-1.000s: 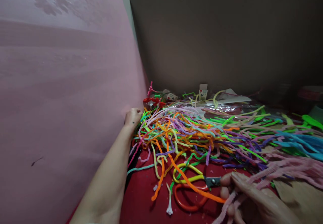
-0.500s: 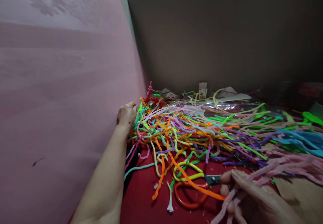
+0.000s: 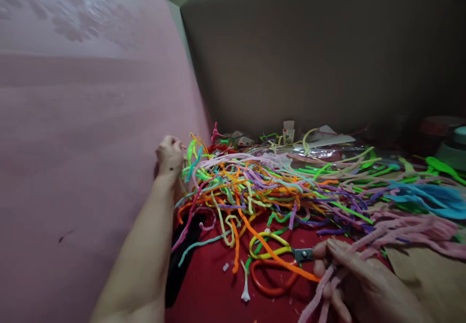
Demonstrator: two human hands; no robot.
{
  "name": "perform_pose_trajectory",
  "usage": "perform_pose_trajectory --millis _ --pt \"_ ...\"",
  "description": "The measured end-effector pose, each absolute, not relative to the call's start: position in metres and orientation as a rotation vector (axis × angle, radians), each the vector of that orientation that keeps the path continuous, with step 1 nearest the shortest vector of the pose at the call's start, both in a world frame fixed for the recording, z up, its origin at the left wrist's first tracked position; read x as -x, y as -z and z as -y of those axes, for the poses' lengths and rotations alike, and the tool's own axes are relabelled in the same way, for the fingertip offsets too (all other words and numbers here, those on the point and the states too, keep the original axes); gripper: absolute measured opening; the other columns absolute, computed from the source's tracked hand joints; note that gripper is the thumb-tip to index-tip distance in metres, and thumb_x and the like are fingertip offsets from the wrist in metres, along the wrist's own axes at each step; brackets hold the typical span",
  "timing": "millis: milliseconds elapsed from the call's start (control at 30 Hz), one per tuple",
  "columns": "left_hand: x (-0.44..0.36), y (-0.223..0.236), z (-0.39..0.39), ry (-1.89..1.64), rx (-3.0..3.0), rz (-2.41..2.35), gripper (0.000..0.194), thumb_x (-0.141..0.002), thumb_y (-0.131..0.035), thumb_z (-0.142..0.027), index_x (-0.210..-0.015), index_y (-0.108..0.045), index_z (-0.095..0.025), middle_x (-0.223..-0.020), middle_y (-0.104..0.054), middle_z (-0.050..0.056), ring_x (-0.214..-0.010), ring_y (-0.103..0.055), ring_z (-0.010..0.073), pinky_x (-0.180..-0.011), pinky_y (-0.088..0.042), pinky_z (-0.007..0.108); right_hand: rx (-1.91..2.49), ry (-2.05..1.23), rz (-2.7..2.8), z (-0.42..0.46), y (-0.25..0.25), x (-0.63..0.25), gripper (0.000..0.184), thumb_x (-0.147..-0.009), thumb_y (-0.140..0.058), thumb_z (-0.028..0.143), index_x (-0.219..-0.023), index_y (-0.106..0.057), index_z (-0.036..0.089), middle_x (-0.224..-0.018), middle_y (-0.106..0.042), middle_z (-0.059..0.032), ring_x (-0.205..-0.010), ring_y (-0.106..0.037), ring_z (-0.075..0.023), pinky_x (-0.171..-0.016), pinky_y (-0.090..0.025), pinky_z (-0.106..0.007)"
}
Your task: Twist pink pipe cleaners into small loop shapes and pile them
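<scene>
Pink pipe cleaners (image 3: 320,296) run between the fingers and thumb of my right hand (image 3: 367,282), which is closed on them at the lower right. Its fingertips are beside the blade end of scissors (image 3: 271,252) with one yellow and one orange-red handle loop. An orange pipe cleaner (image 3: 271,251) lies across those loops and reaches my right fingers. At the left end of a tangled heap of coloured pipe cleaners (image 3: 251,187), my left hand (image 3: 170,155) is curled closed near the pink wall. Its back faces me, so whatever its fingers hold is hidden.
A pink wall (image 3: 91,168) rises close on the left, and a dark wall (image 3: 320,56) stands behind. Clear plastic wrapping (image 3: 324,153) and a small white box (image 3: 289,133) lie behind the heap. Cardboard (image 3: 425,274) lies on the red surface (image 3: 204,289) at right.
My left hand has moved left and slightly up, away from the heap, and the green and teal ends near it stand higher. My right hand keeps its hold on the pink pipe cleaners.
</scene>
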State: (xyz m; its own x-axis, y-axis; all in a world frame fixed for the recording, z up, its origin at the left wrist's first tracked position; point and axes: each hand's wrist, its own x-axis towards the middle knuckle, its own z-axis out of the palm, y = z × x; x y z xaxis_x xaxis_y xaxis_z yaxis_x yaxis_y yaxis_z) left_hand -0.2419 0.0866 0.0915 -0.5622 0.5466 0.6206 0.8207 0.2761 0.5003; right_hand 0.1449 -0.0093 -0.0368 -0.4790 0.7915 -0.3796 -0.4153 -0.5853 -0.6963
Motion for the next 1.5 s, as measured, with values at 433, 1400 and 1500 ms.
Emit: perform_pose_trajectory --millis 433,1400,1500 --pt "0.218 -0.128 -0.080 1.194 1.475 2.073 0.023 -0.072 -0.045 -0.022 -0.082 -0.064 -0.015 -0.061 -0.063 0.000 -0.044 -0.054 0.0108 -0.048 -0.040 0.021 0.866 -2.118 0.972 0.019 0.010 -0.140 0.040 -0.076 -0.053 0.053 -0.086 -0.060 0.015 -0.040 -0.042 0.0051 -0.033 -0.035 -0.0068 -0.037 -0.028 -0.018" --pt "0.237 -0.221 -0.076 2.079 1.399 1.485 0.008 -0.086 -0.044 -0.018 -0.078 -0.041 -0.018 -0.055 -0.056 -0.003 -0.045 -0.060 0.0107 -0.036 -0.042 0.016 0.673 -0.209 2.681 -0.099 0.010 0.066 0.028 -0.087 -0.042 0.030 -0.104 -0.064 0.032 -0.118 -0.057 -0.0024 -0.097 -0.045 -0.0257 -0.077 -0.036 -0.039" --pt "0.230 -0.226 -0.059 2.154 1.389 1.375 0.009 -0.085 -0.047 -0.019 -0.079 -0.040 -0.018 -0.054 -0.056 -0.004 -0.048 -0.062 0.0115 -0.039 -0.047 0.019 0.638 -0.310 2.605 -0.098 0.006 0.066 0.032 -0.088 -0.040 0.032 -0.111 -0.061 0.035 -0.135 -0.046 0.0015 -0.104 -0.044 -0.0258 -0.083 -0.035 -0.041"
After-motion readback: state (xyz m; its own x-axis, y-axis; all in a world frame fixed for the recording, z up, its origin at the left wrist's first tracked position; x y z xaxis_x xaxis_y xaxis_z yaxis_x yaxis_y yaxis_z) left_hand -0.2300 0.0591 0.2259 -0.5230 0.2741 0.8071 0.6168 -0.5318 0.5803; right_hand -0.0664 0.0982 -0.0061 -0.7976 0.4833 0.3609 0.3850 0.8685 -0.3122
